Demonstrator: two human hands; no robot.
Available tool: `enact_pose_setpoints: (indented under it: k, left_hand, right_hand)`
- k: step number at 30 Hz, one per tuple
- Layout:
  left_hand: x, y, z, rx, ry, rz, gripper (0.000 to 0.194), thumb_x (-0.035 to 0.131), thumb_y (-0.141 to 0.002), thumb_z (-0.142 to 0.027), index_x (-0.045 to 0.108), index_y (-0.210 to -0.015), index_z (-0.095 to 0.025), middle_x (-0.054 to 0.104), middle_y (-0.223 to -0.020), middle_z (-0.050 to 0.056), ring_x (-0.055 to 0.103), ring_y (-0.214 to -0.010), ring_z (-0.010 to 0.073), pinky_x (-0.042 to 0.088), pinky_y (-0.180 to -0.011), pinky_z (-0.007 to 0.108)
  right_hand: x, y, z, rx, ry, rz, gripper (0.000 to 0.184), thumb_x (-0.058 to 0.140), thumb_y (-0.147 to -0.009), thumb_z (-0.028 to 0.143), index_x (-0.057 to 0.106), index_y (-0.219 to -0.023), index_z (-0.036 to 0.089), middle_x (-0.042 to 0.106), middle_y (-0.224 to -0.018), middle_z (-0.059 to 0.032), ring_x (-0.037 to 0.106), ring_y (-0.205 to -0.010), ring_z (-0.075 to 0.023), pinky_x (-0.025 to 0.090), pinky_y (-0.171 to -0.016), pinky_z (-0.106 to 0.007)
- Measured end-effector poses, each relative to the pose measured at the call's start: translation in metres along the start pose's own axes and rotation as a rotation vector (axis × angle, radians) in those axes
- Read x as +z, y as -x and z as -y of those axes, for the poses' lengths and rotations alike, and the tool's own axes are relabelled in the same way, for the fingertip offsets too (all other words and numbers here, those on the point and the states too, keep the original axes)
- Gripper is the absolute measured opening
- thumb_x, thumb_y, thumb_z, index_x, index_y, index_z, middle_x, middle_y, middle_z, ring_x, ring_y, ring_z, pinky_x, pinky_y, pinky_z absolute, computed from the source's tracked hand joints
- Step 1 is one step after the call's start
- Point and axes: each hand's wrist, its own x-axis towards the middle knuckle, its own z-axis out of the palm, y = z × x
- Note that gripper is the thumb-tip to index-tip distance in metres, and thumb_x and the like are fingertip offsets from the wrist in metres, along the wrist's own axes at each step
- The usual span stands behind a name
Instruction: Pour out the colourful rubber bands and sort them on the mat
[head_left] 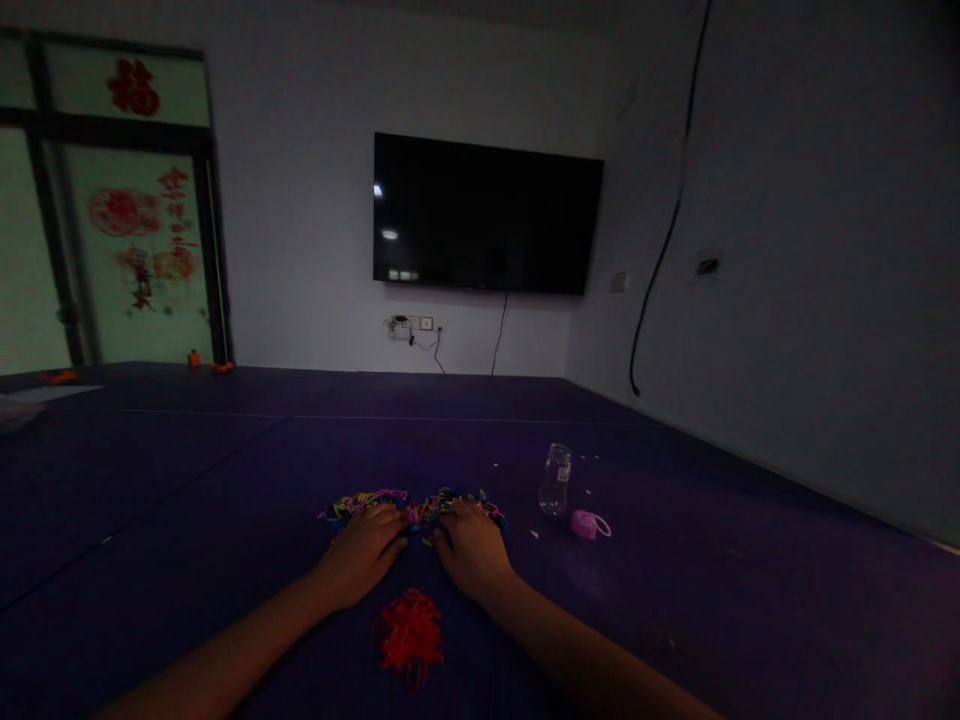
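A low spread of multicoloured loops (pixel 352 505), which look like small rubber bands or cords, lies on the dark blue-purple table. My left hand (pixel 363 553) rests on its left part, fingers extended over the loops and thumb apart. On the right part lies my right hand (pixel 474 548), its thumb also apart and its fingertips partly lost among the loops. Between my wrists, nearer to me, sits a separate heap of red loops (pixel 411 632), which neither hand touches. Beyond my right hand stands a clear bottle (pixel 555 485) without a lid, with a pink cap (pixel 586 525) beside it.
Small white scraps (pixel 534 534) are scattered near the bottle. A wide table (pixel 225 470) reaches to the wall, with orange items (pixel 195 359) at its far left. On the wall hangs a dark television (pixel 487 215), and a black cable (pixel 660 260) dangles at right.
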Motion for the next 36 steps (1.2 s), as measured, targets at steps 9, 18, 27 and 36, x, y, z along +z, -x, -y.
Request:
enact_pose_setpoints:
  k: [9, 18, 27, 36]
  left_hand:
    - [-0.005, -0.001, -0.004, -0.007, -0.004, -0.006, 0.022, 0.047, -0.088, -0.019, 0.064, -0.103, -0.019, 0.064, -0.099, 0.008, 0.056, -0.098, 0.0227, 0.044, -0.088, 0.039]
    - [-0.003, -0.001, -0.002, -0.017, 0.021, 0.009, 0.024, 0.049, -0.087, -0.018, 0.063, -0.106, -0.019, 0.063, -0.108, 0.008, 0.055, -0.104, 0.0234, 0.043, -0.092, 0.041]
    - [-0.002, -0.001, -0.003, -0.026, 0.004, -0.042, 0.02, 0.05, -0.085, -0.016, 0.065, -0.098, -0.017, 0.065, -0.101, 0.009, 0.057, -0.099, 0.0231, 0.044, -0.09, 0.04]
    - [-0.001, 0.001, -0.001, -0.04, 0.005, -0.088, 0.026, 0.049, -0.086, -0.018, 0.062, -0.109, -0.018, 0.062, -0.113, 0.009, 0.054, -0.107, 0.0239, 0.042, -0.094, 0.042]
  right_hand:
    - [-0.003, -0.002, 0.001, -0.032, -0.053, -0.024, 0.023, 0.042, -0.089, 0.021, 0.065, -0.09, 0.019, 0.067, -0.097, -0.0065, 0.058, -0.097, -0.0199, 0.038, -0.088, -0.03]
    - [-0.002, 0.001, 0.003, -0.207, -0.129, -0.045, 0.025, 0.045, -0.088, 0.019, 0.062, -0.106, 0.019, 0.064, -0.108, -0.0065, 0.054, -0.106, -0.0191, 0.038, -0.093, -0.03]
    - [0.004, 0.001, -0.003, -0.366, -0.132, 0.014, 0.031, 0.048, -0.089, 0.028, 0.06, -0.117, 0.021, 0.054, -0.128, -0.0071, 0.046, -0.119, -0.0213, 0.033, -0.101, -0.035]
    - [0.002, 0.001, 0.0, -0.208, -0.077, 0.0, 0.026, 0.046, -0.089, 0.027, 0.066, -0.103, 0.019, 0.06, -0.12, -0.0082, 0.048, -0.116, -0.0233, 0.033, -0.1, -0.038]
